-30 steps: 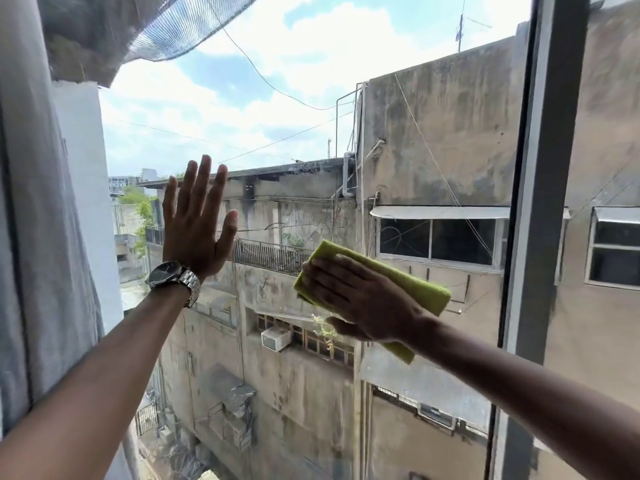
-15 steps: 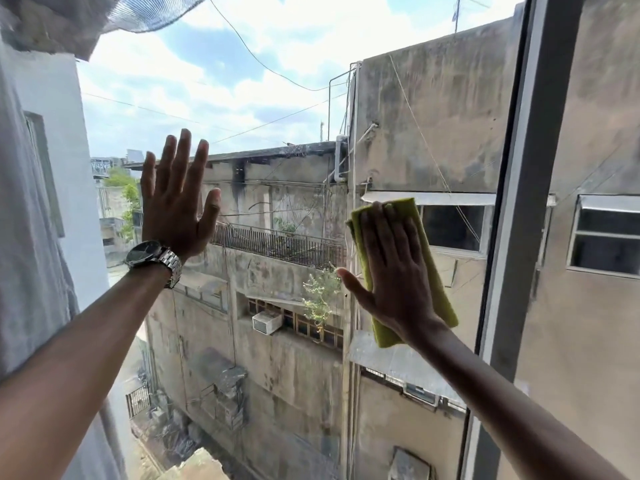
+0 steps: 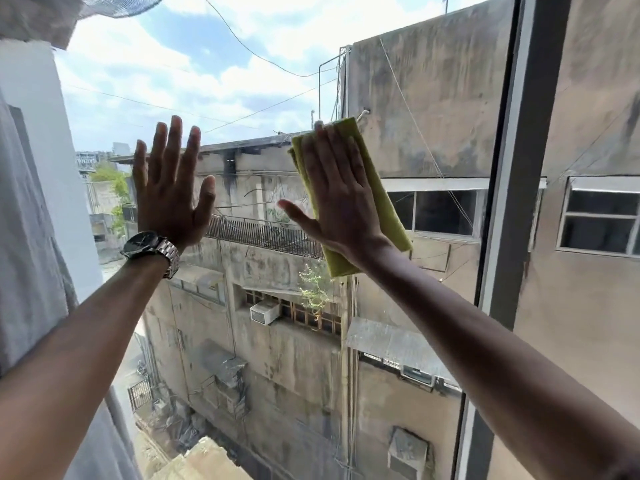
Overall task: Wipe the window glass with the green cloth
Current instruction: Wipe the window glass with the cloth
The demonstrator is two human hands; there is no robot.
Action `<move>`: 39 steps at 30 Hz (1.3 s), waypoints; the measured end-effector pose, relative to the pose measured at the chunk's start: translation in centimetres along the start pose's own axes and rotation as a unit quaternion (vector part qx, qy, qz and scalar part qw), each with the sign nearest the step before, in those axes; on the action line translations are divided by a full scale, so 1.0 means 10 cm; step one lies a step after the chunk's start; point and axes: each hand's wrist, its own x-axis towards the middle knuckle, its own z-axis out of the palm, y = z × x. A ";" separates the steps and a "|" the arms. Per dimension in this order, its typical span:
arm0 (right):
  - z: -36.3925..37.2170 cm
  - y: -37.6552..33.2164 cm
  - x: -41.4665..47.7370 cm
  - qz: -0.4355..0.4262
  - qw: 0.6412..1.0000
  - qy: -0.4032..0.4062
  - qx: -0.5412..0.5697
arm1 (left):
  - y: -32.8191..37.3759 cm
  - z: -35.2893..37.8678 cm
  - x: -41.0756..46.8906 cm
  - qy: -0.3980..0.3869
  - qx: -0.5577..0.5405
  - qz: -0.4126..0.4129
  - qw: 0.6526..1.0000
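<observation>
Window glass [image 3: 263,81]: large clear pane; sky and stained concrete buildings visible through it.
Window frame [image 3: 512,209]: dark upright post, right of both hands.
Green cloth [image 3: 388,209]: folded, flat on the glass, left of the frame.
Right hand [image 3: 337,199]: fingers together, thumb out, palm pressing the cloth.
Left hand [image 3: 169,188]: spread flat against the glass, left of the cloth.
Wristwatch [image 3: 150,247]: metal band, left wrist.
Curtain [image 3: 24,237]: pale grey, far left edge.

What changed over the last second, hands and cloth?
The right hand swept the folded green cloth up the window glass, turning it from slanted sideways to nearly upright, fingers now pointing up. Nothing taken or let go. The left hand, with a metal wristwatch, stayed flat on the glass, fingers spread.
</observation>
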 end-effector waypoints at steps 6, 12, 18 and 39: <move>0.01 -0.03 -0.02 0.001 1.000 0.018 0.025 | -0.02 0.01 0.00 0.002 0.001 0.001 1.000; -0.14 0.36 -1.38 -0.012 1.000 -0.021 -0.008 | -0.03 0.01 0.00 0.003 -0.009 -0.001 1.000; -0.24 0.64 -2.06 -0.037 0.995 -0.092 -0.004 | 0.02 -0.04 0.02 -0.010 -0.013 -0.008 1.000; 0.17 -0.69 -0.17 -0.047 0.994 -0.058 0.077 | -0.07 0.08 -0.01 0.008 -0.007 -0.002 1.000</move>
